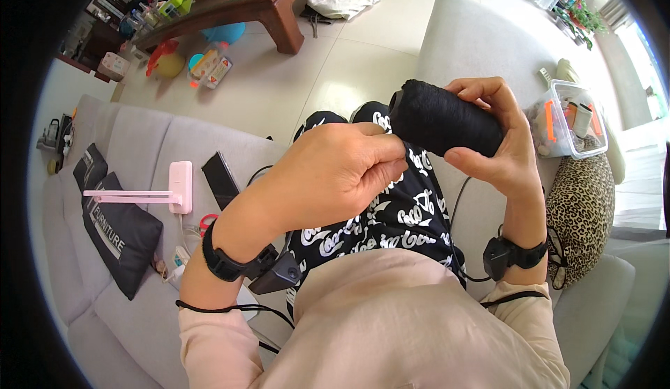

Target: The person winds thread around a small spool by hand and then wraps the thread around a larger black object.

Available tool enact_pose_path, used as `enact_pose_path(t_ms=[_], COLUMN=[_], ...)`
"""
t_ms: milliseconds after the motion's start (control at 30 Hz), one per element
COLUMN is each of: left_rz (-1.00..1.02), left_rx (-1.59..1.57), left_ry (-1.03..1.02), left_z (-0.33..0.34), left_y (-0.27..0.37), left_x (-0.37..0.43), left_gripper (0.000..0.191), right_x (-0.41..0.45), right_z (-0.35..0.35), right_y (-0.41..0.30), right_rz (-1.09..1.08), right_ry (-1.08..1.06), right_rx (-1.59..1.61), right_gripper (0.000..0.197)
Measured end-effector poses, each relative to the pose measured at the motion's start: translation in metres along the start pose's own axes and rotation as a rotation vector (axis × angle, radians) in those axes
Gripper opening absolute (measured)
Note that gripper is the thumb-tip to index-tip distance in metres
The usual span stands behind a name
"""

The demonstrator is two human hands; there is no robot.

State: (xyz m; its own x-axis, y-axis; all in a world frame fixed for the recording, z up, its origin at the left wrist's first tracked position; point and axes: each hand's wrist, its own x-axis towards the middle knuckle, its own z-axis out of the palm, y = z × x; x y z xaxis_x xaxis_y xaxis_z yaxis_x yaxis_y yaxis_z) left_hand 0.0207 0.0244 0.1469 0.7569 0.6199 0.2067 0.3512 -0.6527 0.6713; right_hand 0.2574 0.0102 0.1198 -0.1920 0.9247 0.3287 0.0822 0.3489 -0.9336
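A large spool of black thread lies tilted above my lap, its narrower end towards the left. My right hand grips its wide end, fingers over the top and thumb below. Close to the spool's left end is my left hand, its thumb and fingertips pinched together. Whether a thread runs between those fingertips cannot be seen. Both forearms wear black straps with small devices. Beneath the hands are black trousers with white lettering.
On the grey sofa at left lie a pink folding lamp, a smartphone, red-handled scissors and black cushions. A clear plastic box with spools and a leopard-print cushion are at right. Cables run beside my legs.
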Motion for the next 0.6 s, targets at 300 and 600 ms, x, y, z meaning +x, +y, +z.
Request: enact_pose_path(t_ms=[300,600], left_rz=[-0.096,-0.068], left_rx=[-0.165,-0.133], left_ry=[0.041,0.132], left_z=[0.001,-0.010], left_y=[-0.013,-0.004], left_x=[0.015,0.017], left_gripper=[0.010,0.010], right_x=[-0.010,-0.010], right_z=[-0.002,-0.010], right_y=[-0.014,0.000], right_rz=[0.022,-0.053], right_ry=[-0.182,-0.441], right_rx=[0.558,0.464], right_gripper=[0.057,0.058])
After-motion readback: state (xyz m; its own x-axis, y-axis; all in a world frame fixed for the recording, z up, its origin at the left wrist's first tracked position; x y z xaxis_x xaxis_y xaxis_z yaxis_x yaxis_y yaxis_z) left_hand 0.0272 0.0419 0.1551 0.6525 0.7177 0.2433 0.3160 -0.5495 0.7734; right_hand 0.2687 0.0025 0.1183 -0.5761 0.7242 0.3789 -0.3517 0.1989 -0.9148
